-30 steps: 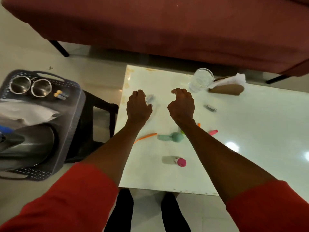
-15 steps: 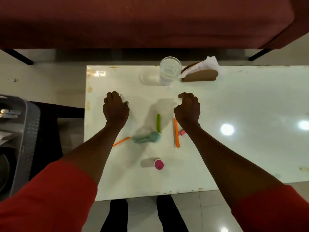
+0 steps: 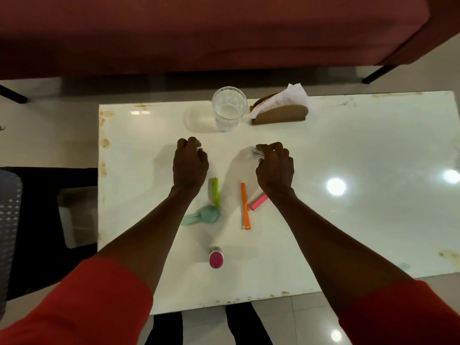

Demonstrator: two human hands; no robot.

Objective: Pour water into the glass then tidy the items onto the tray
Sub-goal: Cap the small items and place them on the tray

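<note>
A clear glass (image 3: 229, 108) with water in it stands at the far edge of the white table (image 3: 348, 232). My left hand (image 3: 190, 164) rests on the table in front of the glass, fingers curled over a small pale cylinder (image 3: 199, 151) that is mostly hidden. My right hand (image 3: 273, 166) pinches a second small cylinder (image 3: 257, 153) with printed text at its fingertips. Between my wrists lie a green clip (image 3: 216, 190), an orange clip (image 3: 245, 206), a pink clip (image 3: 259, 202) and a teal rabbit-eared item (image 3: 202, 215). Only a corner of the grey tray (image 3: 8, 220) shows at the left edge.
A brown napkin holder (image 3: 280, 115) with a white napkin stands right of the glass. A small pink-capped bottle (image 3: 216, 258) lies near the table's front edge. A black stool (image 3: 49, 207) carries the tray on the left. A red sofa (image 3: 199, 33) runs behind the table.
The view has swung right, so the tray has slid almost out of sight. My right hand has reached the right-hand cylinder and closed on it; my left hand stays curled over the other.
</note>
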